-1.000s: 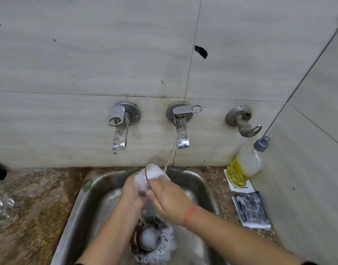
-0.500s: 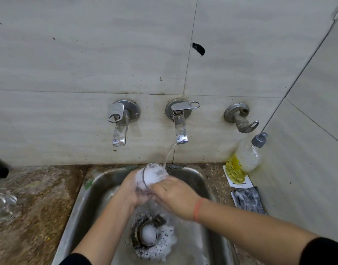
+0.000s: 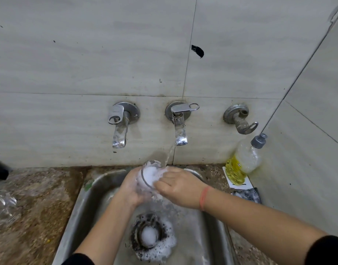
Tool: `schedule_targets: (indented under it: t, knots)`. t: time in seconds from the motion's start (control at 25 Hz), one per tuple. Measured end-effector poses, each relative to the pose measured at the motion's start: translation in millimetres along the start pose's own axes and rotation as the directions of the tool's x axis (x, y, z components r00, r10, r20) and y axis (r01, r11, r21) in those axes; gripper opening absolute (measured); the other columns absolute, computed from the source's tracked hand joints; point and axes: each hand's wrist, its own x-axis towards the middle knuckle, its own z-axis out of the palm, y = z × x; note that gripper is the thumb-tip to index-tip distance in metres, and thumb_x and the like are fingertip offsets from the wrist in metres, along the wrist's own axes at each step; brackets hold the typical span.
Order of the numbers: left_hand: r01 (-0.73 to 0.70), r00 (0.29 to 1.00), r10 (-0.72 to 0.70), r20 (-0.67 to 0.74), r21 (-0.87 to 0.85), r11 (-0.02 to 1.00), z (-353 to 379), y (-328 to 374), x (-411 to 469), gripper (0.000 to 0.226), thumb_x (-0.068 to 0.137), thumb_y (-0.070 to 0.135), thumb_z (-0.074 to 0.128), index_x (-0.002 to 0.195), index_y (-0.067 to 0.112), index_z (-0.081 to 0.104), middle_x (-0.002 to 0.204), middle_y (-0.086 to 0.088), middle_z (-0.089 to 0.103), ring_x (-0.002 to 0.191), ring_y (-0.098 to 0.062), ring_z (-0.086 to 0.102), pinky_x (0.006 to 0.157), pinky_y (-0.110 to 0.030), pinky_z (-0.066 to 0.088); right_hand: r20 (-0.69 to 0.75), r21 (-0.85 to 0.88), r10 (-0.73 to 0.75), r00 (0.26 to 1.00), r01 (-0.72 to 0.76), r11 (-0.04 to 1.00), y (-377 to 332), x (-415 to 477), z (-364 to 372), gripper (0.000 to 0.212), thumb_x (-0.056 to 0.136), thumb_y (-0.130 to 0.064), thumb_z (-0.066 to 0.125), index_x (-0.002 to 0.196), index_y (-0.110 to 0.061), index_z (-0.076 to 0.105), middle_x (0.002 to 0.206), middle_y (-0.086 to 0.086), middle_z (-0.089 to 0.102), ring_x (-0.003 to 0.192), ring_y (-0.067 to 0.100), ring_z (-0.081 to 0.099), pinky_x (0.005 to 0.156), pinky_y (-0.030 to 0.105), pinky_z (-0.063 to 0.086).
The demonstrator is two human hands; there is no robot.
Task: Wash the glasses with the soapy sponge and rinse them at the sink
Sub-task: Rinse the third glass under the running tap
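One glass [image 3: 151, 175]: foam-filled, tilted, its mouth up toward the tap, over the sink's far end.
Left hand [image 3: 133, 190]: fingers curled round the glass's body from the left.
Right hand [image 3: 180, 188]: fingers together against the rim and near side, tips lost in foam; whether they grip cannot be told.
Middle tap [image 3: 180, 131]: stream falls at the glass's rim.
Sink [image 3: 84, 203]: suds ring the drain.

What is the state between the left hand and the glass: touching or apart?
Touching. The head view shows the left hand wrapped round the foamy glass with no gap.
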Motion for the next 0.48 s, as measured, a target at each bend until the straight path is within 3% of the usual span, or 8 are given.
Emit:
schedule_targets:
  t: [0.08,0.16,0.2,0.24,0.32,0.36,0.4,0.48]
  knots:
    - [0.038,0.989,-0.017,0.147,-0.139,0.99,7,-5,-7,0.024,0.09,0.018,0.048,0.081,0.005,0.066,0.065,-0.01,0.065,0.054,-0.02,0.064,0.047,-0.024,0.053,-0.041,0.107,0.273,0.961,-0.268,0.958,-5,6,6,0.007,0.084,-0.01,0.055,0.079,-0.008,0.059,0.064,0.006,0.059,0.061,0.025,0.055,0.072,0.036,0.049]
    - [-0.041,0.986,0.078,0.147,-0.237,0.971,4,-17,-2,0.022,0.091,0.016,0.048,0.081,0.003,0.063,0.062,-0.009,0.064,0.053,-0.019,0.064,0.05,-0.023,0.054,0.05,0.288,0.592,0.805,-0.579,0.763,-29,18,4,0.02,0.089,-0.019,0.042,0.086,-0.008,0.059,0.069,0.011,0.061,0.065,0.03,0.057,0.064,0.039,0.048]
    - [-0.053,0.982,0.094,0.164,-0.239,0.97,3,-20,6,0.017,0.089,0.015,0.051,0.084,0.003,0.062,0.064,-0.008,0.064,0.056,-0.019,0.064,0.053,-0.024,0.054,0.127,0.301,0.586,0.8,-0.594,0.746,-34,16,5,0.026,0.091,-0.023,0.037,0.093,-0.009,0.059,0.074,0.01,0.063,0.069,0.029,0.058,0.065,0.039,0.049]
    - [-0.042,0.98,0.08,0.183,-0.203,0.978,-1,-18,5,0.014,0.085,0.014,0.055,0.089,0.003,0.061,0.066,-0.008,0.063,0.059,-0.019,0.063,0.056,-0.026,0.055,0.159,0.257,0.48,0.863,-0.505,0.824,-32,9,5,0.027,0.092,-0.025,0.038,0.1,-0.012,0.06,0.078,0.009,0.065,0.073,0.027,0.059,0.069,0.039,0.05]
    - [0.097,0.97,-0.078,0.228,-0.075,0.992,-3,-10,3,0.016,0.086,0.011,0.052,0.091,-0.002,0.06,0.067,-0.012,0.063,0.058,-0.022,0.064,0.053,-0.031,0.056,0.103,0.082,0.14,0.985,-0.149,0.985,-13,-5,0,0.016,0.091,-0.017,0.051,0.101,-0.011,0.061,0.081,0.005,0.067,0.083,0.024,0.062,0.084,0.037,0.051]
    - [0.19,0.943,-0.168,0.287,-0.049,0.981,-6,-6,3,0.02,0.088,0.01,0.048,0.09,-0.006,0.06,0.069,-0.015,0.063,0.058,-0.025,0.064,0.05,-0.033,0.056,0.079,0.028,0.033,0.996,-0.035,0.999,0,-10,0,0.009,0.089,-0.011,0.055,0.096,-0.01,0.061,0.08,0.005,0.066,0.086,0.025,0.064,0.089,0.036,0.05]
    - [0.244,0.918,-0.219,0.331,-0.038,0.969,-7,-2,0,0.025,0.091,0.013,0.046,0.094,-0.008,0.06,0.074,-0.017,0.063,0.062,-0.027,0.065,0.051,-0.035,0.057,0.031,0.004,-0.001,1.0,0.001,1.0,11,-12,1,0.004,0.087,-0.006,0.058,0.088,-0.009,0.06,0.076,0.006,0.064,0.082,0.026,0.063,0.09,0.035,0.049]
    - [0.213,0.927,-0.162,0.339,-0.121,0.969,-7,-3,3,0.028,0.094,0.018,0.043,0.104,-0.004,0.057,0.083,-0.017,0.064,0.071,-0.025,0.066,0.06,-0.034,0.058,-0.014,0.069,0.205,0.979,-0.204,0.977,3,-4,5,0.007,0.08,-0.004,0.062,0.08,-0.008,0.057,0.069,0.008,0.059,0.07,0.027,0.056,0.083,0.034,0.047]
